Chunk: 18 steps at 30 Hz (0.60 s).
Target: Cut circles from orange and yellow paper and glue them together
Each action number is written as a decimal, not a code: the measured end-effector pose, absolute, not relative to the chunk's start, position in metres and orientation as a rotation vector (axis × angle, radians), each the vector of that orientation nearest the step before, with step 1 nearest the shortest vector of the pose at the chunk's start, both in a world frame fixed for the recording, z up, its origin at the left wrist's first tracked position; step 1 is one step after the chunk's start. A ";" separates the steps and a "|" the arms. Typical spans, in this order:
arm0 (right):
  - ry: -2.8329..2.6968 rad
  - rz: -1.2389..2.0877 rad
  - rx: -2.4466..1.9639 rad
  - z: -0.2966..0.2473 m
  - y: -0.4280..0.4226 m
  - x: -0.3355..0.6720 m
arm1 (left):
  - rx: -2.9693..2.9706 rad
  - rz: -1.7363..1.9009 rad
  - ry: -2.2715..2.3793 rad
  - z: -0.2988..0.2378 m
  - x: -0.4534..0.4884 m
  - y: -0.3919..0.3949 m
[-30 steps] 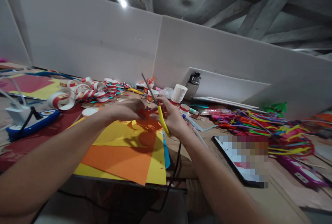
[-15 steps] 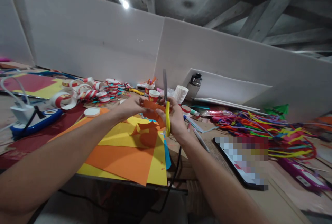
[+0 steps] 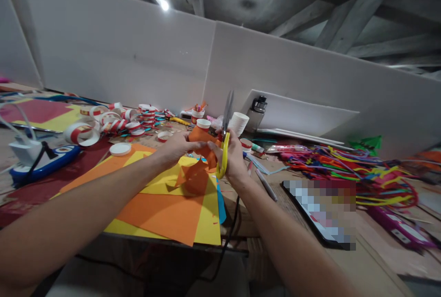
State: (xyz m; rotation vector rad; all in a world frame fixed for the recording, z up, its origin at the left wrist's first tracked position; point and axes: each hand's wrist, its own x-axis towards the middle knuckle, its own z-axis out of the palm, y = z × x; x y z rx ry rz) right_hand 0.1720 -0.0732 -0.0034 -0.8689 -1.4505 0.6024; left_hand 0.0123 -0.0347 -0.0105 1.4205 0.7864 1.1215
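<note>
Near edge: worn wooden table (image 3: 368, 267), crowded; yellow sheet (image 3: 211, 223) reaching its front edge, orange sheet (image 3: 165, 214) lying over it. Black cable (image 3: 225, 246) drops off the front. Phone (image 3: 317, 212) right of the right forearm, screen pixelated; purple power strip (image 3: 401, 228) beyond it at far right.

Over the sheets, orange paper piece (image 3: 195, 135) is in the air between both hands. Left hand (image 3: 179, 145): fingers closed in a pinch on its left end. Right hand (image 3: 232, 157): fingers curled round yellow-handled scissors (image 3: 223, 157), thumb against the paper; blades point up, slightly parted, clear of the paper.

Left side: blue power strip (image 3: 62, 158) with white charger (image 3: 24, 150); round white lid (image 3: 120, 149) near the left forearm. Behind: heap of red-and-white rings (image 3: 82, 134), white cup stack (image 3: 238, 124), bottle (image 3: 255, 115), pile of coloured pipe cleaners (image 3: 375, 175) to the right.

Back: tall pale partition panels (image 3: 138, 58) close off the table. Above, dim grey ceiling with beams (image 3: 358, 19), one bright lamp (image 3: 164, 4).
</note>
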 end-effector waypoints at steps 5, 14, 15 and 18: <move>-1.452 0.712 -0.856 -0.006 -0.069 0.170 | 1.279 1.098 0.734 -0.006 0.007 -0.030; -1.097 0.754 -1.046 0.001 -0.052 0.203 | 0.776 1.353 0.731 -0.003 -0.008 -0.005; -1.141 0.816 -1.041 0.002 -0.056 0.201 | 0.727 1.387 0.706 -0.003 -0.008 -0.004; -1.383 0.977 -1.074 0.000 -0.069 0.191 | 0.649 1.480 0.635 -0.003 -0.011 0.000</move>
